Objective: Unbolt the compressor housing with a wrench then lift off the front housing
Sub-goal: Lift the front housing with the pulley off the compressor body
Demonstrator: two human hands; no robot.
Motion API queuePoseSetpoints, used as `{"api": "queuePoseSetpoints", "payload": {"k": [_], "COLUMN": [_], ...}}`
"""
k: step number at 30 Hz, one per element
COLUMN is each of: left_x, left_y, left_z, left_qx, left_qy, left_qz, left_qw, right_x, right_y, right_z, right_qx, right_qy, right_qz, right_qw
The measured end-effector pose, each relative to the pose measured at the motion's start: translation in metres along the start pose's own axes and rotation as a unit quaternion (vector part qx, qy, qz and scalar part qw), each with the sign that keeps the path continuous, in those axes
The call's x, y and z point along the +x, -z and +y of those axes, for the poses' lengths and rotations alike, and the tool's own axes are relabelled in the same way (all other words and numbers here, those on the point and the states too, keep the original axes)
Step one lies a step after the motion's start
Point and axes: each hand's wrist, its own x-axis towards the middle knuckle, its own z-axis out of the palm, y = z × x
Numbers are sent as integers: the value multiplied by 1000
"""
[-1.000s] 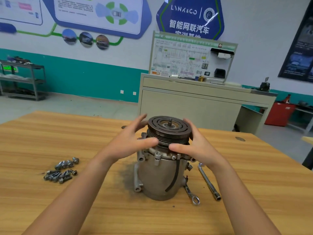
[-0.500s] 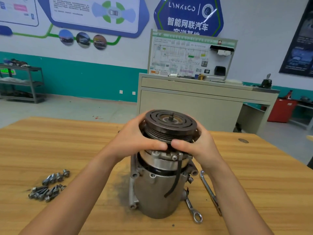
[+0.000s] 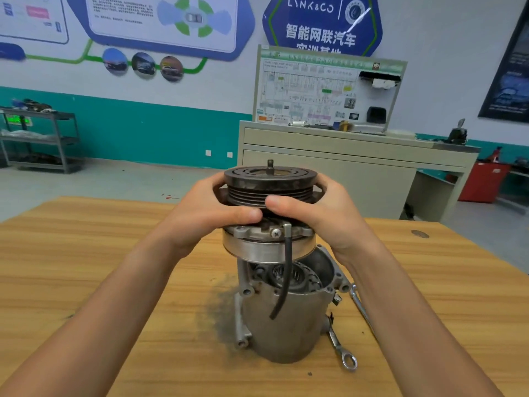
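Evidently, the front housing, a silver cast-metal flange topped by a dark grooved steel pulley (image 3: 270, 190), was held raised above the grey cylindrical compressor body (image 3: 286, 325). It was apart from the body, and the inner mechanism was exposed in the gap. The body stood upright on the pale wooden table (image 3: 86, 267), roughly midway between its left and right edges.

The left hand (image 3: 206, 213) was curled round the pulley's left side and the right hand (image 3: 317, 216) round its right side. Both thumbs were pressed along the lower grooves at the front, their tips almost meeting.

The piece was judged rigid and fairly heavy for its size. The grooves were judged to offer good purchase, though a dark smear on the table beside the body suggested oil and a slippery surface. A hold under the flange rim was judged the safer one. A soft black rubber lead (image 3: 286, 276) hung from the flange across the body's open mouth and could be snagged there. 2 steel wrenches (image 3: 342, 351) lay just right of the body.
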Motion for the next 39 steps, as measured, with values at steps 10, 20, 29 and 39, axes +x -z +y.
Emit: {"api": "queuePoseSetpoints", "payload": {"k": [10, 20, 29, 39], "left_x": [-103, -152, -138, -109], "left_y": [68, 69, 91, 106], "left_z": [-2, -59, -59, -65], "left_qx": [11, -64, 67, 69], "left_qy": [80, 206, 223, 270], "left_qz": [-16, 3, 29, 26], "left_qw": [997, 977, 972, 960], "right_x": [-64, -94, -67, -28], "right_y": [-104, -140, -147, -151], "right_z": [7, 53, 58, 58], "right_qx": [71, 81, -47, -97], "right_qy": [-81, -180, -195, -226], "right_qz": [-7, -32, -88, -115], "right_qw": [994, 980, 976, 962]}}
